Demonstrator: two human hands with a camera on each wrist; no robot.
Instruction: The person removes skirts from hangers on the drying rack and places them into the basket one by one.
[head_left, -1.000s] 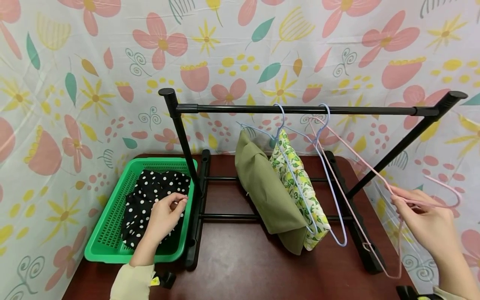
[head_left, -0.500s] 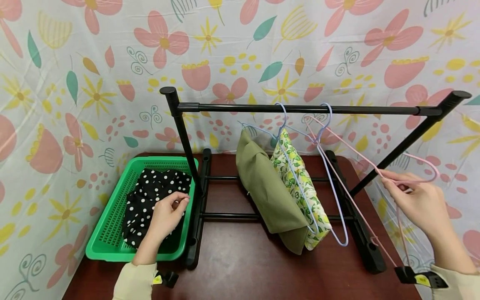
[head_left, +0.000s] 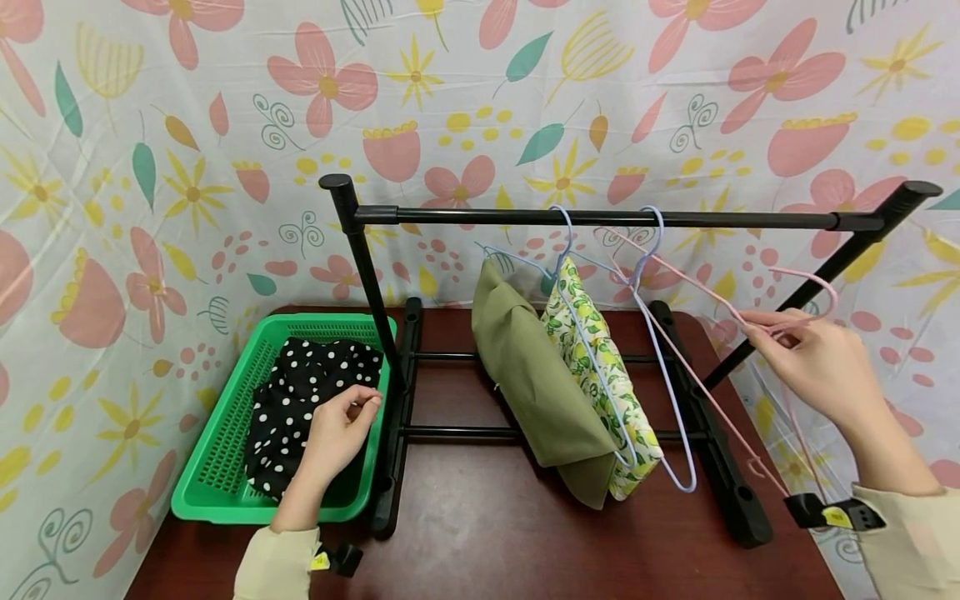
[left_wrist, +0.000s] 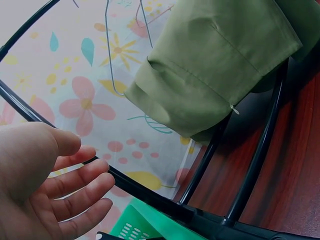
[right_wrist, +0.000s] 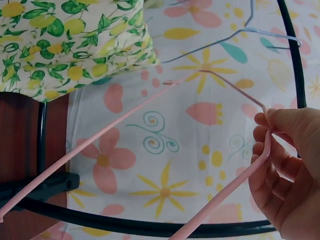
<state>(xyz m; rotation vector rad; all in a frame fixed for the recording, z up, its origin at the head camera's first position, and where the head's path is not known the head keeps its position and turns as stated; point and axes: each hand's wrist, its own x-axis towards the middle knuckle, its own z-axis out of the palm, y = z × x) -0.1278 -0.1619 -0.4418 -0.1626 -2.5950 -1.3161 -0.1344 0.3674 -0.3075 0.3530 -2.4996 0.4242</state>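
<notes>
In the head view my right hand [head_left: 825,367] pinches a pink clothes hanger [right_wrist: 220,197] just below its hook. The hanger is tilted on the right side of the black rack, its hook free of the bar [head_left: 480,217]. My left hand [head_left: 341,429] hovers over a black polka-dot cloth [head_left: 281,417] in the green basket [head_left: 225,510], fingers loosely bent, nothing visible in them. Two blue hangers [head_left: 658,242] hang on the bar. Beside them hang an olive-green cloth [left_wrist: 200,65] and a lemon-print cloth [right_wrist: 75,45].
The rack's feet [head_left: 386,487] stand on a dark red-brown table [head_left: 525,517]. Two low crossbars [head_left: 461,432] join them. A flower-patterned curtain [head_left: 247,192] rises close behind and at both sides. The right post [head_left: 832,267] leans near my right hand.
My right hand has moved left and slightly up with the pink hanger, bringing its hook in front of the right post. My left hand has barely moved.
</notes>
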